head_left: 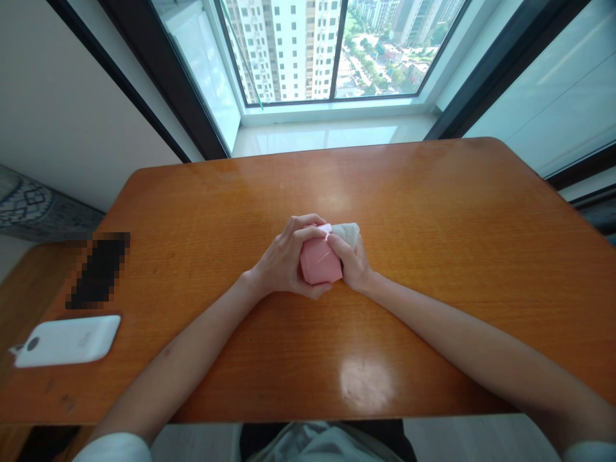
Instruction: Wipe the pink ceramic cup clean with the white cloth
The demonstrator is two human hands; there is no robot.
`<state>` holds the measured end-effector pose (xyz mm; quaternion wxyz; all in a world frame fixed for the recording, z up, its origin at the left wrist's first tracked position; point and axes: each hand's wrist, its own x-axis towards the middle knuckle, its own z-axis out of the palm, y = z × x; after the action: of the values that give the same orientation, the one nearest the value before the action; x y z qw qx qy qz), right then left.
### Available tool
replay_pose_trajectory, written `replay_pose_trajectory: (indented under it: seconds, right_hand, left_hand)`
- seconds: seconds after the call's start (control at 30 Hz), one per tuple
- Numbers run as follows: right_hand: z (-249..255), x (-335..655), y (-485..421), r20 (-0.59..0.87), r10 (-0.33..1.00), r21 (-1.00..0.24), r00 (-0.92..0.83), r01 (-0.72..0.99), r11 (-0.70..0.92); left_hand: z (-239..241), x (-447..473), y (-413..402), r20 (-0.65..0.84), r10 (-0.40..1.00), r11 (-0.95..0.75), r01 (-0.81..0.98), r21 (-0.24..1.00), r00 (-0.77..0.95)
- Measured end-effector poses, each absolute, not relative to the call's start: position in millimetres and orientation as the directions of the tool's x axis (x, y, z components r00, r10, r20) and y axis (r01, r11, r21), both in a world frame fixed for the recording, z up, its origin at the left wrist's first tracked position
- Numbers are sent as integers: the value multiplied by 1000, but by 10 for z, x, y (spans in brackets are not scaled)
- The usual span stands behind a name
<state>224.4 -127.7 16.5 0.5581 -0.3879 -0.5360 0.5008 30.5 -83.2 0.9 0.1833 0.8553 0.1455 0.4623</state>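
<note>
Gripping a pink block [320, 262] with flat, angled faces, the left hand [289, 256] curls around its left side, fingers over the far part and thumb along the near part. The block lies inside that curl, to the right of the palm and between the two hands. The right hand [356, 263] is closed on a grey cloth [347, 232], which shows beyond the thumb, at the block's far right side; the thumb presses on the block's right side. The other right fingers are mostly hidden, so how they bend behind the cloth cannot be told.

Both hands are over the middle of the wooden table [433, 192], well apart from its left and right edges; whether the block touches the tabletop cannot be told. A white slab [77, 340] with a round dark spot lies by the table's left edge, toward the near left corner. Just beyond it, along the same edge, is a dark pixelated patch [99, 273], its contents hidden. Past the table's far edge is a window [332, 58] looking out on tall buildings.
</note>
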Motion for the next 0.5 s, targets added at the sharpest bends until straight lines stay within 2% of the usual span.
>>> replay_pose_trajectory:
  seconds: [0.23, 0.5]
  right_hand:
    - [106, 2266, -1268, 253, 959, -964, -129, -119, 238]
    - [101, 2279, -1301, 408, 902, -912, -138, -29, 408]
  left_hand:
    - [-7, 322, -794, 742, 422, -860, -28, 509, 521]
    - [13, 323, -794, 676, 506, -734, -145, 664, 535]
